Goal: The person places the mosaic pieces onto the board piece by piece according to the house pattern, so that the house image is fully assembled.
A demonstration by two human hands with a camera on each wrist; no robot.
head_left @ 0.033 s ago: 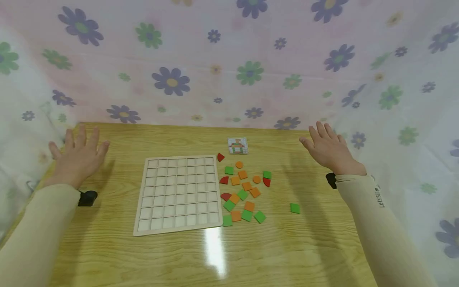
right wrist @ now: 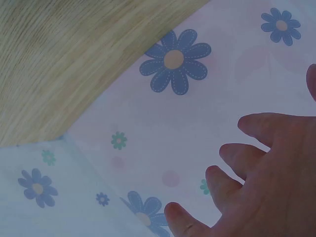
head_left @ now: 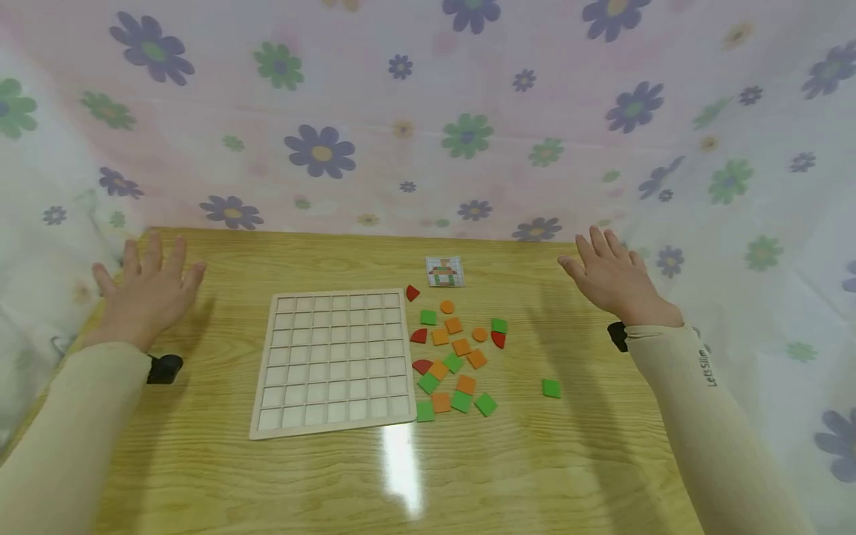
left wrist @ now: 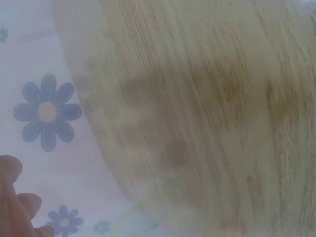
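Note:
My left hand [head_left: 146,297] is held over the table's left side, fingers spread and holding nothing. Fingers straight and apart, my right hand [head_left: 617,279] hovers above the far right of the table, also holding nothing. Between them lies a pale wooden grid board [head_left: 337,362] with bare square cells. Right of the board are loose green squares [head_left: 551,388], orange squares [head_left: 477,358], orange discs [head_left: 446,307] and red quarter-circles [head_left: 419,336], scattered flat. A small pattern card [head_left: 444,272] printed with a coloured figure lies behind them. The wrist views show only fingers, table and curtain.
The wood-grain table [head_left: 321,483] carries a bright reflection near its front. A flowered curtain [head_left: 374,104] hangs along the back and both sides, close to my hands. Each wrist has a black device, one on the left wrist [head_left: 163,368] and one on the right wrist [head_left: 618,336].

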